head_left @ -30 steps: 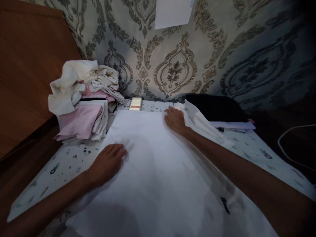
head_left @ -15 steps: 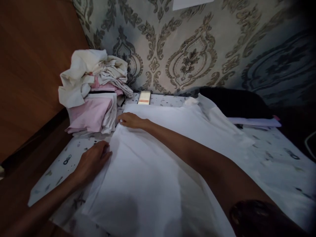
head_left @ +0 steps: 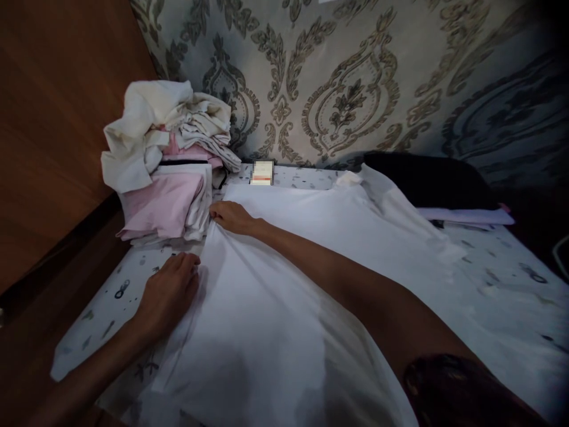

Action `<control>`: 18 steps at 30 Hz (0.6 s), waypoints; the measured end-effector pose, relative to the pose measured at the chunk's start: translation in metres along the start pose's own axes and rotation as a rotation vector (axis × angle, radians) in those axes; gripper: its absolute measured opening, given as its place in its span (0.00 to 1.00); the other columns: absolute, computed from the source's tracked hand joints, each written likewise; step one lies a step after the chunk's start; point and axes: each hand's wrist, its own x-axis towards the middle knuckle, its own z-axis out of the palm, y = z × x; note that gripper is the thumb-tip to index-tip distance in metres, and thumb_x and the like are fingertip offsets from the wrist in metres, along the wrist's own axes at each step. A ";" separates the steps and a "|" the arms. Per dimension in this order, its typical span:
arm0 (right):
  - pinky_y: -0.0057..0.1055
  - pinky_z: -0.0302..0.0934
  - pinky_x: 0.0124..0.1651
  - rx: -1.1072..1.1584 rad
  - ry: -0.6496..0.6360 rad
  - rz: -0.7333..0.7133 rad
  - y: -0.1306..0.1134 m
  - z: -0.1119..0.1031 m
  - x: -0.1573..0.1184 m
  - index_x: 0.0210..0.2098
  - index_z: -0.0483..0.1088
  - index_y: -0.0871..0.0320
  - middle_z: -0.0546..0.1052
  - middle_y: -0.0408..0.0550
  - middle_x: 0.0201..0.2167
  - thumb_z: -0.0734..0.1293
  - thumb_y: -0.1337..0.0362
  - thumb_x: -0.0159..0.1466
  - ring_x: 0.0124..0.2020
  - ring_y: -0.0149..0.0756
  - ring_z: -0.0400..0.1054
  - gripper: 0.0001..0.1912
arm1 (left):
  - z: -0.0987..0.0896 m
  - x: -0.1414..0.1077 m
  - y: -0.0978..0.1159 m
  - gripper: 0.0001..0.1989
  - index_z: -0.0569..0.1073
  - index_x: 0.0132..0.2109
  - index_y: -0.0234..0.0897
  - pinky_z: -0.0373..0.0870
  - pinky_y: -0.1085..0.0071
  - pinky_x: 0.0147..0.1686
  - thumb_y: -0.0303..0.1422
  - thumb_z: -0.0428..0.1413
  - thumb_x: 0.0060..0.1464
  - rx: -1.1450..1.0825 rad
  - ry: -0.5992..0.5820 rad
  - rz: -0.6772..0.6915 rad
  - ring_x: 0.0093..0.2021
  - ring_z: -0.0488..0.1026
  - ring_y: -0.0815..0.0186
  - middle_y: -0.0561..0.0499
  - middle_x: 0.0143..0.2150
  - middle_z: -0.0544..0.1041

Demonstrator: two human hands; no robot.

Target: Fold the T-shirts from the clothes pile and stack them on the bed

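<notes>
A white T-shirt (head_left: 275,308) lies spread over the patterned white sheet, its sleeve side toward the right. My right hand (head_left: 233,217) reaches across it and is closed on its far left edge; creases fan out from that grip. Lower down on the same side, my left hand (head_left: 171,289) is curled at the shirt's left edge, the cloth between its fingers and thumb. Part of that grip is hidden by the back of the hand. My right forearm passes over the middle of the shirt.
Folded pink and white clothes (head_left: 164,204) are stacked at the left, with crumpled cream cloth (head_left: 153,112) on top. A small pale box-like item (head_left: 262,173) stands by the wallpapered wall. Dark folded fabric (head_left: 427,181) lies at the back right. A wooden panel (head_left: 57,118) borders the left.
My left hand's fingers have curled in more at the shirt's edge. My right hand keeps its grip, and the cloth below it looks more pulled. The view has shifted slightly.
</notes>
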 end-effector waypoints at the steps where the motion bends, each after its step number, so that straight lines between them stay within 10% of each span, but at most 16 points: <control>1: 0.32 0.52 0.38 -0.003 0.010 0.012 0.000 0.001 -0.001 0.35 0.68 0.57 0.76 0.49 0.40 0.59 0.75 0.62 0.39 0.39 0.66 0.09 | 0.001 -0.001 0.003 0.11 0.71 0.47 0.40 0.70 0.64 0.39 0.31 0.47 0.60 0.006 0.038 0.103 0.45 0.74 0.57 0.45 0.45 0.77; 6: 0.35 0.57 0.45 0.032 0.081 0.064 -0.006 0.000 -0.015 0.48 0.69 0.58 0.75 0.52 0.47 0.56 0.76 0.62 0.43 0.41 0.66 0.19 | 0.004 -0.011 -0.004 0.12 0.73 0.50 0.41 0.71 0.58 0.50 0.34 0.48 0.64 -0.002 -0.063 0.487 0.51 0.71 0.56 0.44 0.53 0.74; 12: 0.40 0.58 0.47 0.009 0.077 0.056 -0.043 -0.002 -0.066 0.46 0.70 0.59 0.73 0.55 0.46 0.57 0.70 0.67 0.46 0.44 0.65 0.13 | -0.015 -0.025 -0.053 0.13 0.73 0.48 0.40 0.71 0.59 0.47 0.31 0.49 0.59 0.071 -0.185 0.349 0.49 0.72 0.54 0.44 0.51 0.75; 18: 0.48 0.60 0.52 -0.094 -0.023 -0.098 -0.128 0.021 -0.136 0.42 0.74 0.57 0.75 0.58 0.47 0.62 0.60 0.70 0.49 0.48 0.65 0.10 | -0.028 -0.042 -0.029 0.14 0.73 0.47 0.40 0.71 0.58 0.49 0.36 0.46 0.63 -0.072 -0.160 0.304 0.48 0.72 0.56 0.44 0.49 0.76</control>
